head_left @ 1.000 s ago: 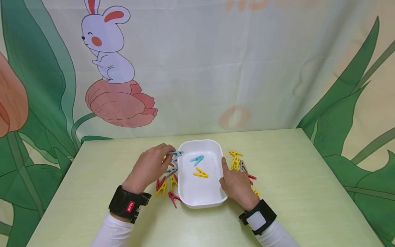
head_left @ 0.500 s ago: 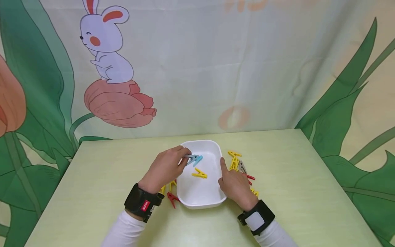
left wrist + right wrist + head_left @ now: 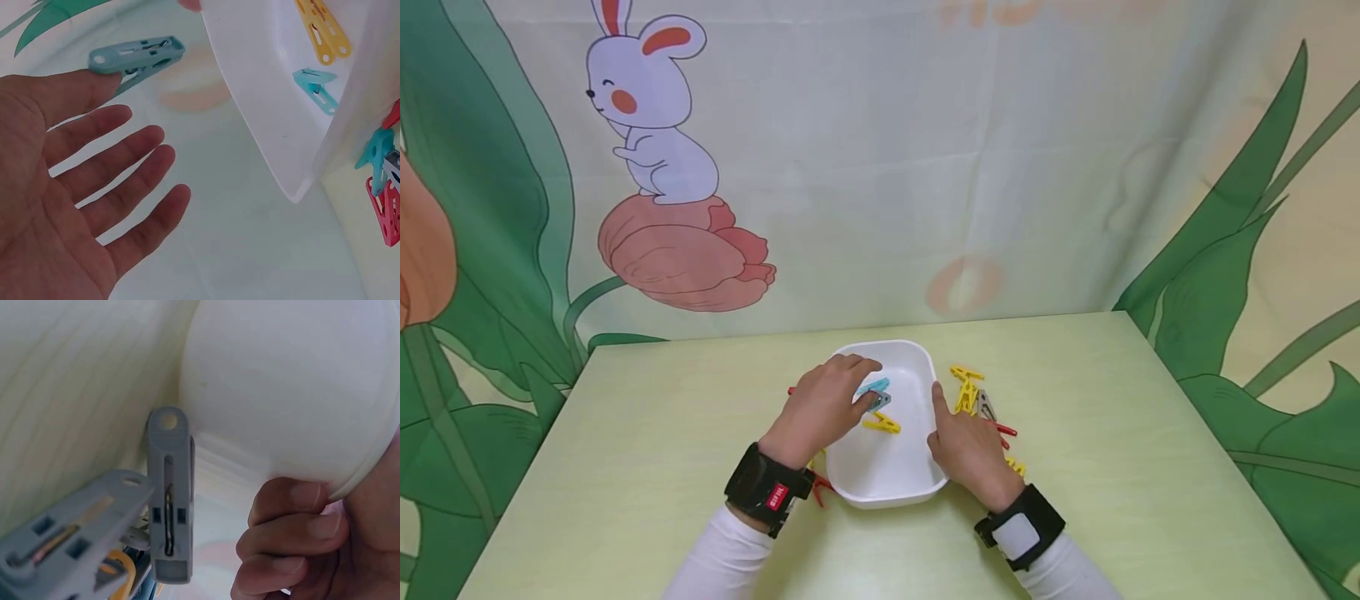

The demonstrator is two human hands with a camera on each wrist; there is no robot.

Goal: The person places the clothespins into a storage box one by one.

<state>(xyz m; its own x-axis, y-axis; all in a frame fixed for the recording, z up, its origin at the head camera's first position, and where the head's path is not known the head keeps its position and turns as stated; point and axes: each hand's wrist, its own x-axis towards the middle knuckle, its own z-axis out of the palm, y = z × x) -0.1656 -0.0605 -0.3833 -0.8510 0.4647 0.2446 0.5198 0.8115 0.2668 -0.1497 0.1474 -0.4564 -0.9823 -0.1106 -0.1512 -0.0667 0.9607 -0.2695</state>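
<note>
1. Left hand (image 3: 822, 406) spread open, fingers apart; grey-blue clip (image 3: 139, 55) at its thumb tip, over the white tray (image 3: 887, 475) below;
2. Right hand (image 3: 973, 450) holds the tray's rim, fingers curled; grey clips (image 3: 170, 497) near those fingers.

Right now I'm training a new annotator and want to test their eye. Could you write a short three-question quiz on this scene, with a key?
1. Multiple choice: which hand holds the rim of the white plastic tray?
A) the left hand
B) the right hand
C) neither

2. True or false: in the head view, the yellow clothespin inside the tray appears below the light-blue clothespin.

3. Fill in: in the left wrist view, the grey-blue clothespin shows at the tip of the left hand's ____.

Key: 1. B; 2. True; 3. thumb
</note>
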